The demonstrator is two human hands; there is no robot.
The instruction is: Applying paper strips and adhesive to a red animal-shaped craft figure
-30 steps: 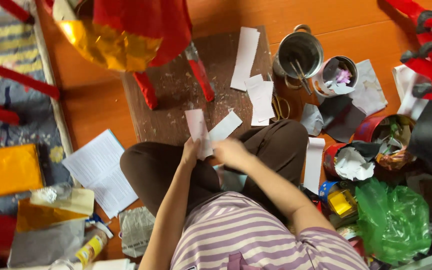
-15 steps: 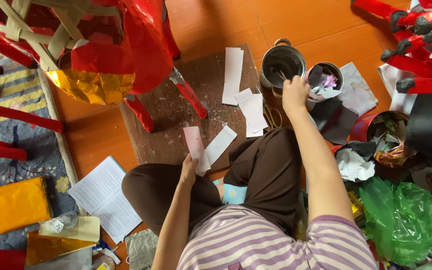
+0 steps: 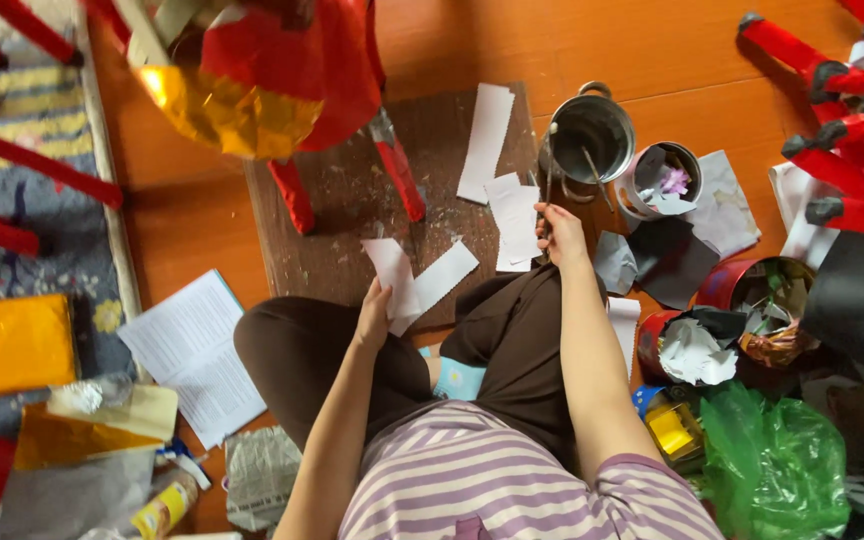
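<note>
A: Paper first: what did the left hand [image 3: 373, 318] hold?

B: Its fingers gripped white paper strips [image 3: 414, 280] over the brown cardboard mat [image 3: 347, 200], near the knee.

A: And the right hand [image 3: 560, 232]?

B: It pinched a thin brush [image 3: 548, 175] beside the grey metal pot [image 3: 592, 135].

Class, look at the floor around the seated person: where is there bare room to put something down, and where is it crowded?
Bare orange floor lies between the rug and the brown board, and beyond the metal pot. Right of the right hand, tins, scraps and a green bag crowd it.
</note>
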